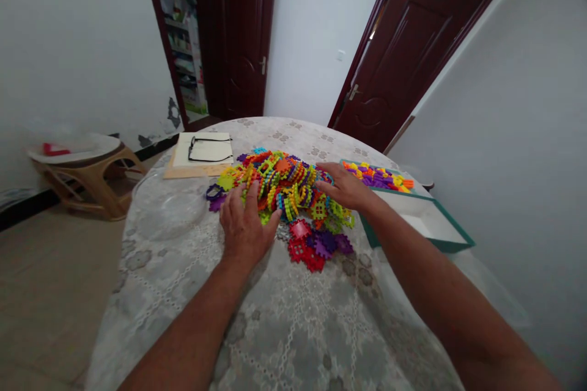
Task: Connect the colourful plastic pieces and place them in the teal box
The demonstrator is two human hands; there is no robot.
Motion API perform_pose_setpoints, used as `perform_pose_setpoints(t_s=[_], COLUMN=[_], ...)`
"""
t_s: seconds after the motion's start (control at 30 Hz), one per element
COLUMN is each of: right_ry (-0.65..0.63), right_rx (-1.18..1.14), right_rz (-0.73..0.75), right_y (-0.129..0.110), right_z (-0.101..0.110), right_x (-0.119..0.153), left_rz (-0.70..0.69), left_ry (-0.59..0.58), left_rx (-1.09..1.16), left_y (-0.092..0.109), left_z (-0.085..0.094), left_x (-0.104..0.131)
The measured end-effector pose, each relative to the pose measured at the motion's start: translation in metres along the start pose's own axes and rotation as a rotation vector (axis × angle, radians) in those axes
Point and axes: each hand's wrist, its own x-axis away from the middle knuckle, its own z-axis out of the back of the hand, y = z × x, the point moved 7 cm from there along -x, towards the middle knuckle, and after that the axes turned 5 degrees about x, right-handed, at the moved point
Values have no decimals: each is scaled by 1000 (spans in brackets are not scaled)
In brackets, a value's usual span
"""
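Observation:
A heap of colourful plastic interlocking tiles point(284, 180) lies on the patterned tablecloth in front of me, many of them in slanting stacks. At its near left edge rests my left hand point(245, 220), open, fingers spread against the tiles. My right hand point(343, 186) reaches over the heap's right side, fingers stretched out and apart, touching or just above the tiles; I cannot tell which. Several red tiles point(306, 250) and purple tiles point(326, 243) lie flat at the near side of the heap, between my two forearms.
Black-framed glasses point(211, 160) lie on papers point(183, 153) at the back left. To the right stand a green-rimmed white box point(452, 220) and a tray of small colourful pieces point(380, 177). Clear plastic point(172, 214) lies at left. A stool point(87, 180) stands beside the table.

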Motion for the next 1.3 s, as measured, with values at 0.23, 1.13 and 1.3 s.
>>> perform_pose_setpoints(t_s=[0.23,1.13,1.3], right_ry=[-103,-126,-179], right_rx=[137,263,268], right_rz=[-224,10,32], right_y=[-10,-59,-85], right_z=[-79,-81,-77], right_x=[-97,-23,13], left_rz=[117,199,211], left_ry=[34,-130,-141], left_rx=[-40,-144,-198], left_y=[-24,-32,-30], left_z=[-3,-5,-4], left_x=[-5,-5,-6])
